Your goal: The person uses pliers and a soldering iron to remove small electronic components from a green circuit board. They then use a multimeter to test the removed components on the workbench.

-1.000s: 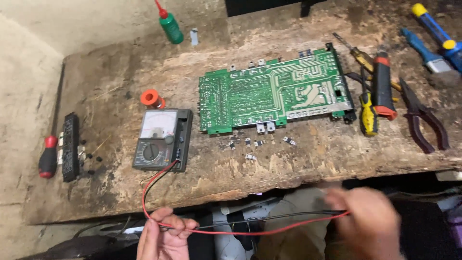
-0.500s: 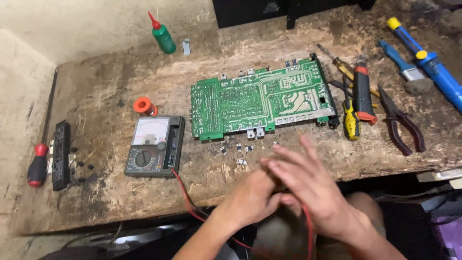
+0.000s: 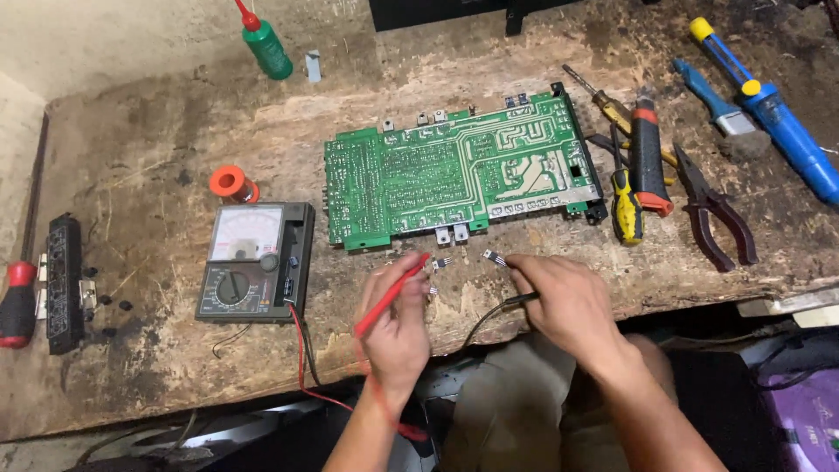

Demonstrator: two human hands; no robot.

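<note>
My left hand (image 3: pixel 395 323) grips a red test probe (image 3: pixel 391 294), its tip pointing up-right toward small black components (image 3: pixel 443 261) lying on the wooden bench. My right hand (image 3: pixel 564 301) holds a black test probe (image 3: pixel 521 298) low over the bench, its fingertips by another small black component (image 3: pixel 495 257). Red and black leads run back to an analog multimeter (image 3: pixel 255 262) lying to the left. A large green circuit board (image 3: pixel 459 170) lies solder side up just beyond both hands.
Right of the board lie screwdrivers (image 3: pixel 626 205), an orange-and-black tool (image 3: pixel 648 156), pliers (image 3: pixel 717 217) and blue tools (image 3: pixel 778 114). A solder spool (image 3: pixel 230 183) sits above the meter, a green bottle (image 3: pixel 266 45) at the back, a black strip (image 3: pixel 64 281) and red-handled screwdriver (image 3: pixel 16 304) far left.
Both hands rose from below the bench edge, came together over the front of the bench, then parted; now each holds a probe near the small components. The view shifted slightly.
</note>
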